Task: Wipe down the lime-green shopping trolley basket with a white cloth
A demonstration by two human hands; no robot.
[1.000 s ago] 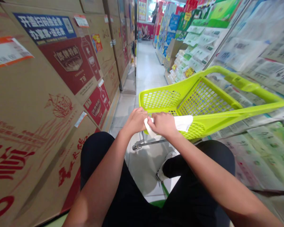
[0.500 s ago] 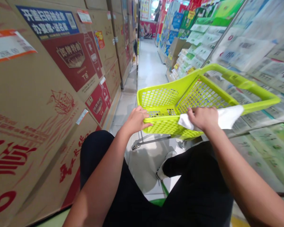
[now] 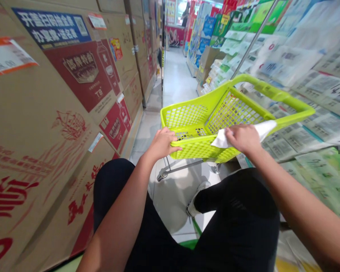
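Note:
A yellow-green plastic shopping cart [image 3: 184,113] stands sideways in front of my knees, its push handle [image 3: 293,101] to the right. My left hand [image 3: 163,143] grips the near corner of the basket rim, fingers over the edge and thumb outside. Farther right along the same rim, my right hand [image 3: 243,139] presses a white cloth [image 3: 266,129] against the plastic, fingers closed over it. The cloth sticks out on both sides of that hand. Inside, the basket's visible floor holds no goods.
Stacked cardboard cartons [image 3: 59,124] with price tags line the left side. Packs of tissue paper [image 3: 289,60] fill the shelves on the right. A tiled aisle [image 3: 177,71] runs ahead. Below the basket are a metal frame and a caster wheel [image 3: 162,176], near my shoe [image 3: 197,200].
The cart's handle end has swung a little left and closer. My right hand has shifted slightly left and up with the cloth; my left hand keeps its grip on the rim.

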